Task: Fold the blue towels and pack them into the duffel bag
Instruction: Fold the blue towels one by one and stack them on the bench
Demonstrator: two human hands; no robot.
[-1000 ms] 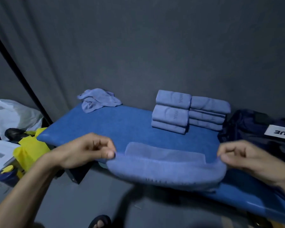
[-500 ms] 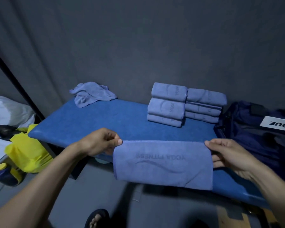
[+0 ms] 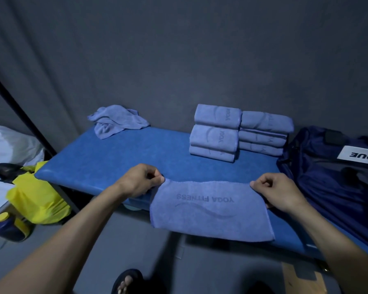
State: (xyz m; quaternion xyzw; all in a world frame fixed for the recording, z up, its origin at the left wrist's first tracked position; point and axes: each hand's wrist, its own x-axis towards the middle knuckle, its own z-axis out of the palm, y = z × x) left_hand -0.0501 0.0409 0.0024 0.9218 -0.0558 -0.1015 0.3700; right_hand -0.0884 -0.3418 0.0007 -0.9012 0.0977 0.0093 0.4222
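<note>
Here we held the towel [image 3: 210, 211] at the front edge of the blue table [image 3: 119, 151], its lower part hanging over. Our left hand [image 3: 139, 180] pinched the top left corner, our right hand [image 3: 276, 193] the top right. It looked soft, light and limp, so we judged the corners the best hold. The bag [image 3: 327, 183] waited at the right.

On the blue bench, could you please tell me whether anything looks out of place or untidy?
One towel lies crumpled at the far left corner of the bench, unlike the neat folded stacks. The right stack's top towel overhangs slightly.
</note>
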